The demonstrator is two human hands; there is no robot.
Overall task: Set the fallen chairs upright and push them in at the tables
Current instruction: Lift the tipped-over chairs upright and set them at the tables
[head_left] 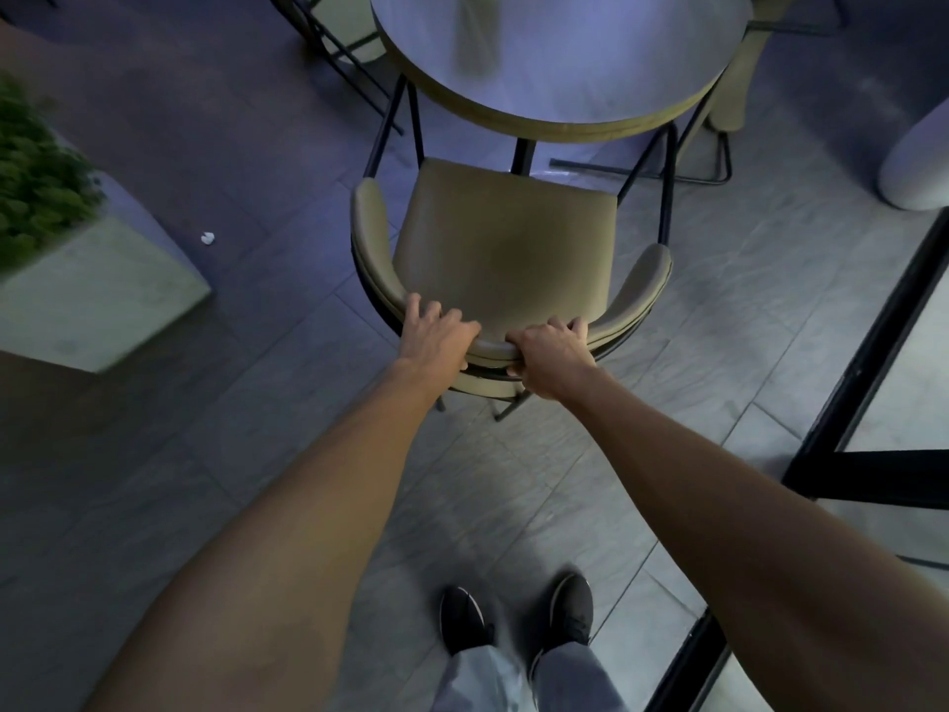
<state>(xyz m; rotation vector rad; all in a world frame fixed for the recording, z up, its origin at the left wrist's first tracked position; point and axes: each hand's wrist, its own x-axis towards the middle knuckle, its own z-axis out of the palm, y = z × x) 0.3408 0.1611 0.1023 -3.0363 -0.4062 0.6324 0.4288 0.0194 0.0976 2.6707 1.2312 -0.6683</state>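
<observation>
"Two hands, both busy?"
"Yes. Left hand (436, 334) and right hand (552, 352) each curl round the curved backrest of one chair (508, 238). It stands upright on the near side of the round tabletop (565, 54), seat front close to its rim."
"Which step?"
"Pushing in, I judge. Next comes a straight, even shove, so the seat slides under the tabletop and the frame misses its black legs."
"Count?"
"One tabletop; three chairs, two only partly seen at its far side."
</observation>
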